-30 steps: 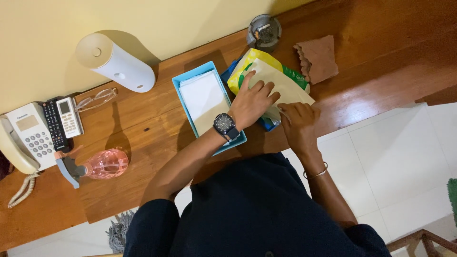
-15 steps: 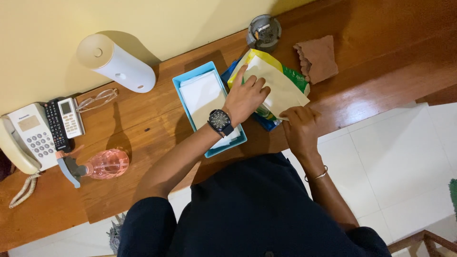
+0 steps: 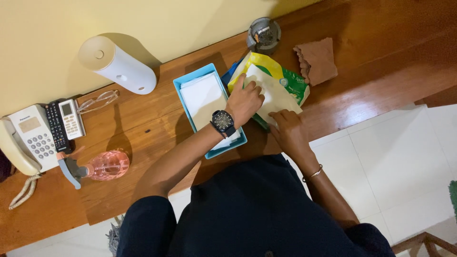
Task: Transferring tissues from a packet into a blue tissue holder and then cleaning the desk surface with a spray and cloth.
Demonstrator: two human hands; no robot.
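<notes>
A yellow and green tissue pack lies on the wooden desk, with a white stack of tissues showing at its open face. My left hand, with a black wristwatch, presses its fingers onto the left side of that white stack. My right hand, a thin bangle on its wrist, grips the near edge of the pack. Just left of the pack sits a light blue tray holding white tissues; my left wrist crosses over its near end.
Along the wall stand a white cylinder device, glasses, two remotes and a white desk phone. A pink spray bottle lies near the desk's front. A grey round dish and brown cloth sit beyond the pack. White floor tiles lie right.
My left hand has shifted slightly left across the pack. My right hand has moved in closer along the near edge. More of the white stack shows.
</notes>
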